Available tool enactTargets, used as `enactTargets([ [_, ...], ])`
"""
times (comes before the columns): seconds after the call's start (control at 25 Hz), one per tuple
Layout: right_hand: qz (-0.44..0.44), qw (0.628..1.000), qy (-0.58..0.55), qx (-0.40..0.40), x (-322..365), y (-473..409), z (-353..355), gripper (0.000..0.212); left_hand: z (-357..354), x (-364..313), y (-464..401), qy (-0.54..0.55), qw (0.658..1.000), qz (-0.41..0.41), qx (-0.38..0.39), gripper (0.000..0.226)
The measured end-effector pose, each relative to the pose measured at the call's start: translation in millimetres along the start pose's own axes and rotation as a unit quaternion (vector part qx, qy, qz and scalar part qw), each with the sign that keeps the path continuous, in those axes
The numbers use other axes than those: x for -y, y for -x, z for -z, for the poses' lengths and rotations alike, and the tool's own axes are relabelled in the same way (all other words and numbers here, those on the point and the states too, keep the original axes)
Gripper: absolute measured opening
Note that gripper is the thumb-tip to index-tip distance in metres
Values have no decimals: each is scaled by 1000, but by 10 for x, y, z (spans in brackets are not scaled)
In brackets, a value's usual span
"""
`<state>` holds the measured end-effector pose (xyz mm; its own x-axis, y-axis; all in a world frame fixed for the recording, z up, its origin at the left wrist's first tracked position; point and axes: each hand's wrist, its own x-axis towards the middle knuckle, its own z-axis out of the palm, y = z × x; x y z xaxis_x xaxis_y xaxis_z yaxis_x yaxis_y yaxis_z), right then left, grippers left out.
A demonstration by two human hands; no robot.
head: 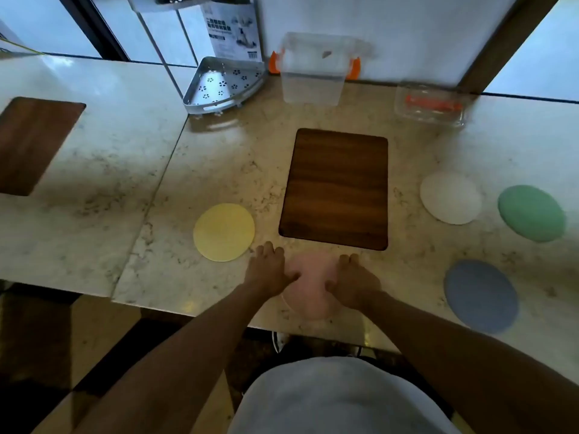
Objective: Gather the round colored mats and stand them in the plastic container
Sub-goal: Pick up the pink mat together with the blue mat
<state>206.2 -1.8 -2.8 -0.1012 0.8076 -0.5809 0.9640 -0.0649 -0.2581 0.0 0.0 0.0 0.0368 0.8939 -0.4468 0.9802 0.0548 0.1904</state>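
Five round mats lie flat on the marble counter. A pink mat (pixel 310 286) sits at the near edge, with my left hand (pixel 269 270) on its left side and my right hand (pixel 355 281) on its right side, fingers spread. Neither hand has lifted it. A yellow mat (pixel 223 232) lies to the left. A white mat (pixel 450 197), a green mat (pixel 531 213) and a blue mat (pixel 481 296) lie to the right. The clear plastic container (pixel 311 75) with orange clips stands upright at the back against the wall.
A dark wooden board (pixel 336 187) lies between the pink mat and the container. A metal corner shelf (pixel 224 84) stands at the back left. A clear lid with an orange strip (pixel 430 104) lies at the back right. Another wooden board (pixel 33 142) rests far left.
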Motion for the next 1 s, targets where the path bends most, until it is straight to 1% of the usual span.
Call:
enactTargets([
  [0.12,-44,999,-23,-23,41,95,-69,58,-118,-27,98,26,1000,-2,18,56],
  [0.2,-65,997,-35,-35,49,117,-140,56,-195,-70,141,52,999,-9,13,43],
  [0.32,-108,987,-105,-58,56,108,-160,52,-228,-117,154,103,995,3,-12,31],
  [0.4,-119,980,-144,-72,45,116,-197,48,-243,-129,154,139,990,27,-27,33],
  [0.48,-115,972,-185,-90,7,111,-236,39,-235,-123,132,184,981,50,-39,38],
  [0.56,-122,963,-221,-98,-31,98,-250,26,-201,-126,93,235,968,76,-40,39],
  [0.64,-135,956,-243,-97,-53,78,-260,18,-175,-126,58,294,950,104,-33,37],
  [0.72,-147,947,-263,-107,-72,67,-265,15,-164,-119,33,323,939,117,-27,33],
  [0.84,-162,931,-299,-132,-135,77,-291,11,-148,-158,5,335,935,114,-16,30],
  [1.0,-200,907,-326,-178,-366,149,-276,18,-102,-438,-79,337,936,97,4,28],
])
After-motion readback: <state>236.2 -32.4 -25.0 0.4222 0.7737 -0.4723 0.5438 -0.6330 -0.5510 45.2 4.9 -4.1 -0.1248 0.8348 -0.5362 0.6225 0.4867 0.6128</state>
